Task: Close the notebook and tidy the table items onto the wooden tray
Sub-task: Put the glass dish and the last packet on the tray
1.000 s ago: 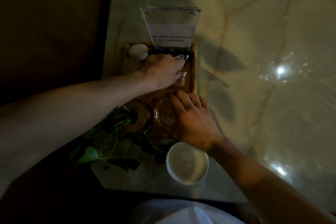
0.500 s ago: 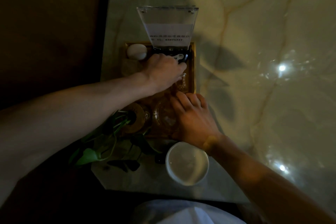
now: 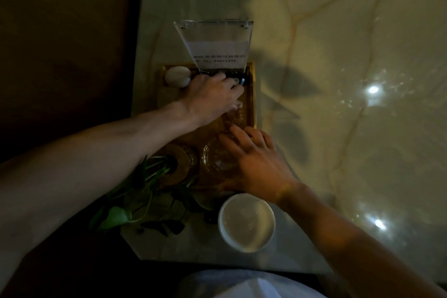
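Note:
The wooden tray (image 3: 251, 94) lies on the marble table, left of middle. At its far end stands a clear acrylic sign holder (image 3: 215, 38) with a white card, and a white egg-shaped object (image 3: 176, 75) sits at its far left corner. My left hand (image 3: 212, 97) reaches over the tray, its fingers curled on a black item (image 3: 239, 80) at the foot of the sign holder. Flat on the tray's near right part lies my right hand (image 3: 256, 164), fingers straight, beside a round glass dish (image 3: 215, 159). No notebook is in view.
A white bowl (image 3: 246, 222) stands near the table's front edge. A small plant (image 3: 121, 213) with green leaves in a round brown pot (image 3: 176, 164) spreads over the near left. A small glass (image 3: 234, 116) stands on the tray. Dark floor lies left of the table.
My left hand has slid a little farther along the black item at the sign holder's foot. My right hand has stayed almost where it was.

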A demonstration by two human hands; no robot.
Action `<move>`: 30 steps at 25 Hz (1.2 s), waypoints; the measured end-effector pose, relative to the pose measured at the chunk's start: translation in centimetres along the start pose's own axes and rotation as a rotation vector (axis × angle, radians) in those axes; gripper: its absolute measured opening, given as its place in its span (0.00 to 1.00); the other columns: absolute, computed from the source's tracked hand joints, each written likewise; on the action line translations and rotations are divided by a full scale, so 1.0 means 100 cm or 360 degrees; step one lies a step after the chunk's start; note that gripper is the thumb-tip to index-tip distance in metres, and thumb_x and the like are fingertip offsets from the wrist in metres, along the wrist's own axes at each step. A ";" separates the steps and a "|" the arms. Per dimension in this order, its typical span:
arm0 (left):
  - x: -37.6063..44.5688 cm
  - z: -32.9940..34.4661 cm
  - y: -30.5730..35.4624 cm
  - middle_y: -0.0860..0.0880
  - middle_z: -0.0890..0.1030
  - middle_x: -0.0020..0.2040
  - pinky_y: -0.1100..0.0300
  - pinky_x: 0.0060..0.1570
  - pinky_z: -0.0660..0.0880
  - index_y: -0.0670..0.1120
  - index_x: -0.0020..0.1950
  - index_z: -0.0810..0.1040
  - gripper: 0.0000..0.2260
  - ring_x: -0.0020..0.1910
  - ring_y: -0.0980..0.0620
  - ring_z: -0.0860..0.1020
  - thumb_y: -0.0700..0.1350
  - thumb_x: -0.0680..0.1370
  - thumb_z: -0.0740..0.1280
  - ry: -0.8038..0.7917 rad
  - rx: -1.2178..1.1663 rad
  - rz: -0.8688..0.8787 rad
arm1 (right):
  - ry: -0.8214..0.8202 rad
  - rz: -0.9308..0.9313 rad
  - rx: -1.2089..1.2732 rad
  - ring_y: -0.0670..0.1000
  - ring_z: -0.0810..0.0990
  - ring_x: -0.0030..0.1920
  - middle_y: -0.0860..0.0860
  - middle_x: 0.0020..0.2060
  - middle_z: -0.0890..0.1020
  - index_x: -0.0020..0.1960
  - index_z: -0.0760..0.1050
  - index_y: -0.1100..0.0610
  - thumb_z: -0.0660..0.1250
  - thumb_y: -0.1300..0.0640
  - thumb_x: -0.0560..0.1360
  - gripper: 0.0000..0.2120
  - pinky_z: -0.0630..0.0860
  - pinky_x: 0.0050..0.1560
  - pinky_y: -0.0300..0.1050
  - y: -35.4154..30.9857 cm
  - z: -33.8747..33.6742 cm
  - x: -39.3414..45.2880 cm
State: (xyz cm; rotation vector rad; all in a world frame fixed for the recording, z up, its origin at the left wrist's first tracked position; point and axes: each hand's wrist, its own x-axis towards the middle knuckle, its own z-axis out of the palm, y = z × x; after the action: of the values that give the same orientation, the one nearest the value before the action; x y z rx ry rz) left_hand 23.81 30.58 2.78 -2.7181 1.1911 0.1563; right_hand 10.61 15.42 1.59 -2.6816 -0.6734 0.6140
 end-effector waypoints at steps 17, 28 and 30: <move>-0.033 -0.003 -0.021 0.54 0.63 0.76 0.39 0.73 0.45 0.58 0.74 0.62 0.30 0.76 0.46 0.56 0.66 0.78 0.37 -0.0340 0.0103 0.0637 | 0.0410 0.1041 -0.0100 0.57 0.39 0.78 0.48 0.79 0.45 0.77 0.43 0.39 0.41 0.36 0.79 0.28 0.40 0.72 0.71 0.067 0.042 -0.007; -0.027 0.005 -0.018 0.52 0.71 0.71 0.32 0.71 0.45 0.55 0.70 0.70 0.27 0.74 0.42 0.62 0.65 0.79 0.45 -0.0149 0.0101 0.0659 | 0.0443 0.1037 -0.0111 0.56 0.39 0.78 0.48 0.79 0.45 0.78 0.43 0.39 0.42 0.35 0.79 0.29 0.41 0.72 0.70 0.068 0.047 -0.008; -0.026 0.005 -0.017 0.52 0.72 0.71 0.32 0.71 0.44 0.55 0.69 0.71 0.26 0.74 0.42 0.63 0.64 0.79 0.46 -0.0128 0.0085 0.0644 | 0.0442 0.1036 -0.0112 0.56 0.39 0.78 0.48 0.79 0.45 0.78 0.43 0.39 0.42 0.35 0.79 0.29 0.41 0.73 0.70 0.069 0.048 -0.008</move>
State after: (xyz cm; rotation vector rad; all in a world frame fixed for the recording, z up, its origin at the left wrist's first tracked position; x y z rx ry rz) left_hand 23.30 33.64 2.85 -2.3690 1.6778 0.2763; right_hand 10.28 10.13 -4.92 -2.9574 0.2738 0.3434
